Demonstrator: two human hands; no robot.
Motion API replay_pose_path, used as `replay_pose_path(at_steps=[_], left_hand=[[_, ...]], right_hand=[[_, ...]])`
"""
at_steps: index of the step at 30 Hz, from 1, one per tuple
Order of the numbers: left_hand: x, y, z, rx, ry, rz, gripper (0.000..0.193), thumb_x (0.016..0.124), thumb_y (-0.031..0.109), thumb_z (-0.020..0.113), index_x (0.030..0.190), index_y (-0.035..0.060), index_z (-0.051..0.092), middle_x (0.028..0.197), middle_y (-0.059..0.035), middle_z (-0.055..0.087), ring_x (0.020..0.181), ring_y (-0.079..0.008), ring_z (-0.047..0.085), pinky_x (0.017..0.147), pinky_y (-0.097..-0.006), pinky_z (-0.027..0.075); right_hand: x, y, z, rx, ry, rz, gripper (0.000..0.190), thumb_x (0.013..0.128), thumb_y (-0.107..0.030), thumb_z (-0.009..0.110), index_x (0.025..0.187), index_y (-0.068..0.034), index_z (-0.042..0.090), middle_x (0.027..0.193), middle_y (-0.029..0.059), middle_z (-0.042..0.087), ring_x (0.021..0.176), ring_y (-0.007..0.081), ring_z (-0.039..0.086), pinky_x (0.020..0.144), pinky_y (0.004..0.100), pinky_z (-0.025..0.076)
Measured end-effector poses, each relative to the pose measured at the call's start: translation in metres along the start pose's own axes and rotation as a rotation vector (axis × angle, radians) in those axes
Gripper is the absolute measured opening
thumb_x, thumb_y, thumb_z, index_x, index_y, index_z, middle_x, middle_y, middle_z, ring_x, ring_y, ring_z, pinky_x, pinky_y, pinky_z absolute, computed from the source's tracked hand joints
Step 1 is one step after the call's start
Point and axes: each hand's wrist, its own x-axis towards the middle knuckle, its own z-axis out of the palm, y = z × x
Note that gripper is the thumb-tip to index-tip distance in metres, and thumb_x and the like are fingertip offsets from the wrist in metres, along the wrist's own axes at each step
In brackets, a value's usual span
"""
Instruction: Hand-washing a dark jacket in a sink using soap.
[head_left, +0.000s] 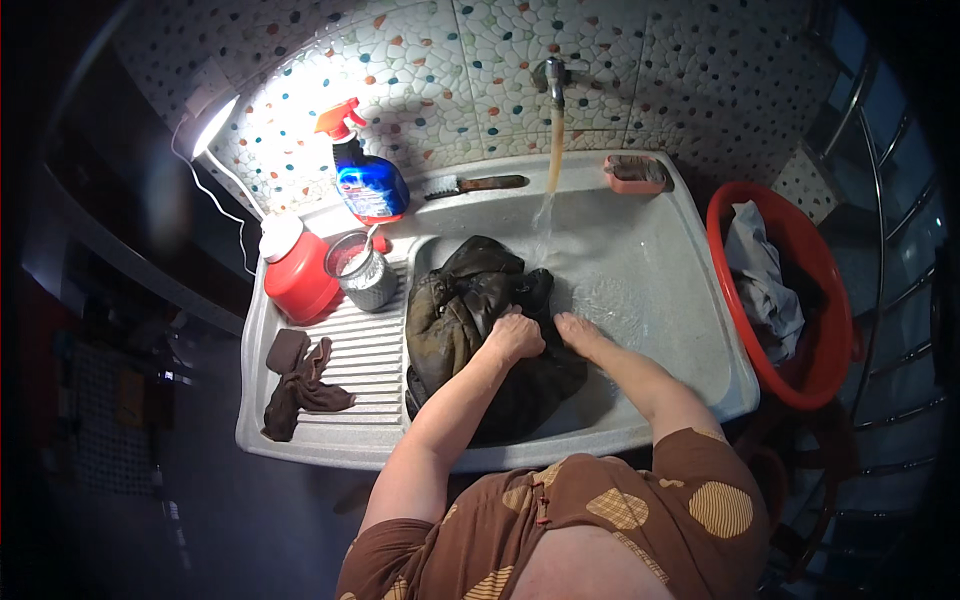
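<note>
A dark, wet garment (457, 315) lies bunched in the left part of the grey sink basin (675, 300). My left hand (516, 334) is closed on its cloth near the middle. At the garment's right edge is my right hand (576, 333), touching or very near the fabric; its fingertips are partly hidden, so its hold is unclear. Water runs from the wall tap (555, 79) through a yellowish hose (556, 150) into the basin, just behind the garment, and ripples on the basin floor to the right of my hands.
On the ribbed drainboard (367, 390) are a red container (302, 279), a cup of white powder (367, 285), dark cloths (311, 390) and a brown block (287, 351). A spray bottle (371, 184), brush (476, 184) and pink soap dish (636, 180) line the back. A red tub (829, 360) holding cloth stands right.
</note>
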Motion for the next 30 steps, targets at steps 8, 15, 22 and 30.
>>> replay_pose_path(at_steps=[8, 15, 22, 30], left_hand=[[-0.002, -0.004, -0.004, 0.015, 0.105, 0.022, 0.031, 0.07, 0.025, 0.054, 0.077, -0.0001, 0.071, 0.086, -0.0208, 0.067, 0.102, -0.0357, 0.057, 0.098, -0.0399, 0.039], [0.004, -0.001, -0.005, 0.041, 0.074, 0.066, 0.033, 0.069, 0.026, 0.054, 0.077, -0.0016, 0.071, 0.085, -0.0207, 0.067, 0.101, -0.0357, 0.055, 0.102, -0.0431, 0.034], [0.002, -0.007, 0.002, 0.08, 0.099, 0.061, 0.039, 0.076, 0.034, 0.057, 0.077, -0.0024, 0.07, 0.083, -0.0206, 0.067, 0.098, -0.0343, 0.057, 0.101, -0.0436, 0.036], [0.003, -0.006, -0.002, 0.04, 0.081, 0.068, 0.038, 0.075, 0.032, 0.057, 0.076, -0.0035, 0.069, 0.082, -0.0218, 0.066, 0.099, -0.0361, 0.057, 0.101, -0.044, 0.036]], right_hand=[[0.006, 0.004, 0.001, -0.06, 0.012, -0.03, 0.014, 0.078, -0.009, 0.055, 0.09, -0.002, 0.057, 0.093, 0.0184, 0.062, 0.09, 0.0337, 0.062, 0.077, 0.0427, 0.052], [0.013, 0.041, -0.003, 0.476, 0.025, 0.149, 0.014, 0.083, -0.016, 0.055, 0.086, -0.002, 0.056, 0.081, 0.0215, 0.06, 0.085, 0.0377, 0.059, 0.071, 0.0446, 0.045], [0.009, 0.04, -0.019, 0.521, 0.02, 0.196, 0.013, 0.086, -0.016, 0.05, 0.088, -0.003, 0.053, 0.087, 0.0192, 0.06, 0.087, 0.0365, 0.058, 0.073, 0.043, 0.045], [0.006, 0.039, -0.016, 0.371, 0.176, -0.014, 0.008, 0.083, -0.011, 0.052, 0.084, -0.003, 0.052, 0.084, 0.0173, 0.056, 0.084, 0.0369, 0.056, 0.072, 0.0437, 0.045]])
